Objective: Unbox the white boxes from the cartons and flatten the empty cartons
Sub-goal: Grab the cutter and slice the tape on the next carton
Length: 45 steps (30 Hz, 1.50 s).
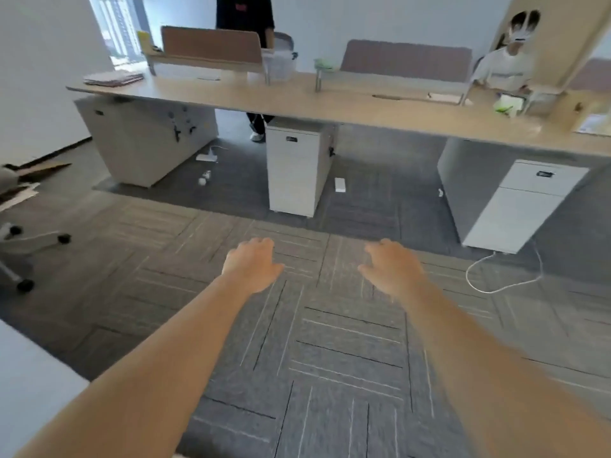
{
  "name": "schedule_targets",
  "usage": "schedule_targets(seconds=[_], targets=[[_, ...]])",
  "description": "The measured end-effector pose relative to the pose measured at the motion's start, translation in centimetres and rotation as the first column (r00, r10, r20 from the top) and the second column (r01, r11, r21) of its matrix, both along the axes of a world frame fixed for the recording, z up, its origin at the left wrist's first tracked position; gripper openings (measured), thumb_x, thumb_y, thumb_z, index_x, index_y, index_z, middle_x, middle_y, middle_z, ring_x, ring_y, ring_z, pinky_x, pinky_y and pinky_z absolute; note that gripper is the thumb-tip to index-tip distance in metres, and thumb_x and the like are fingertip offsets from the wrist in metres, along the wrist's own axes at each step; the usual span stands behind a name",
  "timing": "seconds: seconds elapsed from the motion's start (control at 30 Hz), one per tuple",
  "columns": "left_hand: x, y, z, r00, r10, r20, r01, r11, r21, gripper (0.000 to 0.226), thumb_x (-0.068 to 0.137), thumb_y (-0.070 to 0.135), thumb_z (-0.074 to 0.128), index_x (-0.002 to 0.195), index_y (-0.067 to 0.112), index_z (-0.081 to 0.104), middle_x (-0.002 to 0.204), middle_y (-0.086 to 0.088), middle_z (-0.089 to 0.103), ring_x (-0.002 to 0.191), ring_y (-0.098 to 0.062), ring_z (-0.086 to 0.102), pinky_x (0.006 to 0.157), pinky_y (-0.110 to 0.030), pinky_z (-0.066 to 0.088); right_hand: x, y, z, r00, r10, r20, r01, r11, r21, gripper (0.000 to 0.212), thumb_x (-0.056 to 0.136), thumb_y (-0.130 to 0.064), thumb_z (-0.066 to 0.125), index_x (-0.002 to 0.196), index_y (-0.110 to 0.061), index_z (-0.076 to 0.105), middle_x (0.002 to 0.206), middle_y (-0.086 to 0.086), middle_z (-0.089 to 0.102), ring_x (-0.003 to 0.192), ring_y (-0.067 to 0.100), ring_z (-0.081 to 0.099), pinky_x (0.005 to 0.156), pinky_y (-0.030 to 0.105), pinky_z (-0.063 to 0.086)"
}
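Note:
Both my arms reach forward over the grey carpet. My left hand (253,264) hangs palm down with loosely curled fingers and holds nothing. My right hand (391,267) does the same about a hand's width to its right. Flat brown cardboard (39,170) lies on the floor at the far left edge, partly hidden by a chair. A tall brown carton (558,38) stands on the desk at the top right. A small white box (340,184) lies on the floor under the desk. The frame is blurred.
A long wooden desk (297,104) crosses the room ahead, with white drawer units (296,173) beneath. An office chair base (20,246) sits at the left. A white cable (502,279) loops on the carpet at right. Two people are behind the desk.

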<state>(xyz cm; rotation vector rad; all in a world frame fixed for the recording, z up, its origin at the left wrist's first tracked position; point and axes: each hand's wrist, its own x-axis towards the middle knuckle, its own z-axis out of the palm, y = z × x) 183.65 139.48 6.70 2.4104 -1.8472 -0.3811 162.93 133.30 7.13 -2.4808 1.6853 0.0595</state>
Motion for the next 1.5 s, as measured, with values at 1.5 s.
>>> schedule_targets(seconds=[1.5], targets=[[-73.4,-61.3,2.7,0.586,-0.808,-0.066,0.805,0.589,-0.063,0.05,0.094,0.034,0.049,0.135,0.007,0.04,0.137,-0.011,0.044,0.126,-0.028,0.042,0.103,-0.04,0.036,-69.5,-42.0,4.3,0.537,-0.826,0.171,0.833,0.551,0.047,0.049,0.095,-0.031,0.046,0.137,-0.009,0.038,0.137,0.011,0.044,0.125,0.028,0.043,0.101,0.039,0.037]])
